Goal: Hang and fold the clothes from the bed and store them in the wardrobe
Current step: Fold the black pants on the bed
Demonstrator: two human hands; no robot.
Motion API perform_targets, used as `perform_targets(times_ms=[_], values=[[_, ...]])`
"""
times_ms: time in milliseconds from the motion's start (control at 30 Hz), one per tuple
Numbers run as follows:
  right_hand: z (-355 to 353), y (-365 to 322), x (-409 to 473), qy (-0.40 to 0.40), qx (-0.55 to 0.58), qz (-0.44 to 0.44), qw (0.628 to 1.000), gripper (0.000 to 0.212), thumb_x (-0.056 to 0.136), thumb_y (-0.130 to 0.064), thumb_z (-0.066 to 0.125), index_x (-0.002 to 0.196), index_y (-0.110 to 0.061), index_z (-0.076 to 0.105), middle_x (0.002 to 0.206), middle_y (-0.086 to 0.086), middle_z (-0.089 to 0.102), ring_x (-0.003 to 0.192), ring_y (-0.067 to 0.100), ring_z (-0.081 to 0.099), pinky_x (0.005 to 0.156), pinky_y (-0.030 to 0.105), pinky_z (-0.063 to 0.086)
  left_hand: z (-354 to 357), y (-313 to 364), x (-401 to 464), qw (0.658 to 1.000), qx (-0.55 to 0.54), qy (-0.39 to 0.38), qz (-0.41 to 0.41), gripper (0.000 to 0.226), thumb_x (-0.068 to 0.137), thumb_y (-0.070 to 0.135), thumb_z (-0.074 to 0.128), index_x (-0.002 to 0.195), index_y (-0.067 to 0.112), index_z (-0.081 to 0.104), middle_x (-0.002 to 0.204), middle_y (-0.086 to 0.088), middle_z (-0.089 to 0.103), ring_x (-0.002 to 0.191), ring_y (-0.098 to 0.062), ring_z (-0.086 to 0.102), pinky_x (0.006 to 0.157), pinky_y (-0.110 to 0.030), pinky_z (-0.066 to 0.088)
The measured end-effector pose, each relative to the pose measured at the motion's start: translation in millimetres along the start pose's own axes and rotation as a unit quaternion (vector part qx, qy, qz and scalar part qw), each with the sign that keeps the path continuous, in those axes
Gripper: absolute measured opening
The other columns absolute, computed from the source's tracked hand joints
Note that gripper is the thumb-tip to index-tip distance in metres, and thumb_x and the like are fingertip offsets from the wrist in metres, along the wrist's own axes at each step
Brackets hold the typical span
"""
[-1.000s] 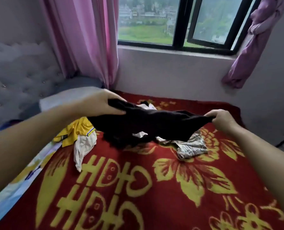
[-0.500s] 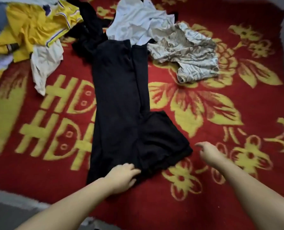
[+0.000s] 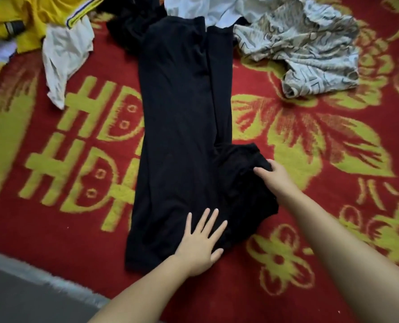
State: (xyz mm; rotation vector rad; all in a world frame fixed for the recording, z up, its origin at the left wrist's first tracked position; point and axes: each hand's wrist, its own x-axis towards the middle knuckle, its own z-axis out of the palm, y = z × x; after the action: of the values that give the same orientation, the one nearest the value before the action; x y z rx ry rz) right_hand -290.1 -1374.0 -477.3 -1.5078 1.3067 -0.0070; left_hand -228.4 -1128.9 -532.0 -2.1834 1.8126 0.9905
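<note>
1. Trousers: one pair of black trousers (image 3: 182, 127) laid lengthwise on the red and yellow blanket (image 3: 321, 264), legs running away from the camera, waist end near the person.
2. Left hand (image 3: 199, 243) lies flat on the near end of the trousers, fingers straight and spread, pressing the cloth down.
3. Right hand (image 3: 273, 177) is at the right side of the waist end, fingers curled into a bunched-up fold of the black fabric; thumb not visible.
4. Fold under the right hand is dark on dark, so its layers are hard to make out.
5. Far ends of the trouser legs run under or against a black garment (image 3: 128, 22) and a white garment (image 3: 193, 8); which lies on top, cannot tell.
6. Top edge cuts off the yellow shirt (image 3: 30, 17), the white garment and the patterned grey garment (image 3: 310, 47).
7. Count: two hands, one pair of trousers, five other clothes, including a cream cloth (image 3: 63, 57) beside the yellow shirt.
</note>
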Motion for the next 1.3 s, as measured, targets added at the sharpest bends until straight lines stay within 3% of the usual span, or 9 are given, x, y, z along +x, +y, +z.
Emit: perform_targets(times_ms=[100, 200, 367, 500, 600, 767, 967, 1100, 1300], values=[[35.6, -48.5, -23.2, -0.178, 0.033, -0.067, 0.981, 0.01, 0.091, -0.026, 0.063, 0.099, -0.031, 0.064, 0.094, -0.011, 0.071, 0.084, 0.002, 0.068, 0.07, 0.016, 0.05, -18.1, -22.0, -27.6, 0.997, -0.04, 0.03, 0.061, 0.061, 0.095, 0.038, 0.039, 0.152, 0.021, 0.022, 0.16, -0.004, 0.006, 0.148, -0.018, 0.004, 0.119, -0.045, 0.003], [67.1, -60.2, -39.9, -0.277, -0.078, -0.086, 0.954, 0.025, 0.095, -0.029, 0.056, 0.119, -0.032, 0.057, 0.093, -0.012, 0.068, 0.081, 0.002, 0.067, 0.068, 0.016, 0.051, -32.9, -64.0, -59.6, 0.985, -0.037, 0.153, 0.063, 0.043, 0.072, 0.015, 0.045, 0.105, 0.012, 0.072, 0.104, -0.007, 0.069, 0.098, -0.025, 0.067, 0.088, -0.039, 0.054], [83.6, -5.0, -73.4, -0.291, -0.448, -0.234, 0.813, 0.081, 0.085, -0.019, 0.056, 0.154, -0.022, 0.013, 0.16, 0.0, 0.011, 0.148, 0.018, 0.009, 0.118, 0.04, 0.011, -30.6, -156.4, -111.6, 0.987, 0.093, 0.131, 0.011, 0.065, 0.063, -0.002, 0.059, 0.128, 0.006, 0.059, 0.133, -0.02, 0.055, 0.119, -0.039, 0.055, 0.095, -0.053, 0.047], [106.9, 55.0, -94.9, -0.263, -0.652, -0.306, 0.641, 0.097, 0.089, -0.019, 0.048, 0.14, -0.034, -0.034, 0.152, 0.009, -0.035, 0.13, 0.028, -0.042, 0.105, 0.061, -0.021, -21.9, -171.7, -93.7, 0.971, 0.2, 0.035, 0.128, 0.093, 0.081, 0.004, 0.053, 0.154, 0.025, -0.001, 0.159, -0.01, -0.012, 0.145, -0.032, -0.01, 0.113, -0.062, 0.0], [116.8, 58.6, -93.7, -0.199, -0.655, -0.33, 0.65, 0.088, 0.091, -0.016, 0.046, 0.146, -0.034, -0.021, 0.157, 0.011, -0.021, 0.139, 0.028, -0.028, 0.108, 0.064, -0.011, -19.1, -167.9, -70.1, 0.963, 0.211, -0.008, 0.17, 0.075, 0.095, 0.011, 0.036, 0.151, 0.028, -0.01, 0.158, -0.002, -0.022, 0.139, -0.022, -0.031, 0.104, -0.048, -0.032], [112.6, 32.2, -90.5, -0.276, -0.609, -0.254, 0.699, 0.071, 0.095, -0.006, 0.037, 0.153, -0.035, 0.009, 0.162, 0.0, 0.003, 0.149, 0.018, 0.001, 0.117, 0.051, -0.002, -49.7, -150.1, -61.6, 0.984, -0.155, -0.078, 0.031, 0.056, 0.091, 0.004, 0.036, 0.142, 0.027, 0.041, 0.157, 0.007, 0.024, 0.146, -0.007, 0.009, 0.117, -0.027, -0.004], [74.7, -60.2, -81.8, -0.45, -0.398, -0.092, 0.794, 0.049, 0.087, -0.004, 0.046, 0.124, -0.032, 0.06, 0.1, -0.013, 0.063, 0.073, -0.008, 0.055, 0.064, 0.002, 0.039, -115.6, -169.0, -84.5, 0.828, -0.516, -0.208, -0.06, 0.03, 0.1, 0.031, 0.046, 0.116, 0.013, 0.064, 0.117, 0.0, 0.067, 0.099, -0.004, 0.063, 0.085, -0.023, 0.051], [68.9, -90.1, -36.7, -0.196, -0.33, -0.137, 0.913, 0.038, 0.089, -0.005, 0.053, 0.125, -0.02, 0.055, 0.108, -0.003, 0.059, 0.094, 0.003, 0.057, 0.072, 0.011, 0.039, -140.2, -192.9, -60.4, 0.693, -0.705, -0.004, -0.151, 0.023, 0.099, 0.023, 0.049, 0.117, 0.016, 0.061, 0.124, -0.009, 0.065, 0.106, -0.017, 0.064, 0.093, -0.031, 0.049], [121.5, -46.1, -53.9, 0.044, -0.462, -0.351, 0.813, 0.072, 0.075, -0.016, 0.065, 0.144, -0.012, 0.042, 0.147, 0.018, 0.041, 0.139, 0.037, 0.032, 0.108, 0.06, 0.025, -93.4, -165.9, -24.0, 0.924, -0.174, 0.29, -0.178, 0.067, 0.093, 0.03, 0.053, 0.15, 0.011, 0.025, 0.155, -0.012, 0.027, 0.143, -0.027, 0.025, 0.115, -0.045, 0.022]])
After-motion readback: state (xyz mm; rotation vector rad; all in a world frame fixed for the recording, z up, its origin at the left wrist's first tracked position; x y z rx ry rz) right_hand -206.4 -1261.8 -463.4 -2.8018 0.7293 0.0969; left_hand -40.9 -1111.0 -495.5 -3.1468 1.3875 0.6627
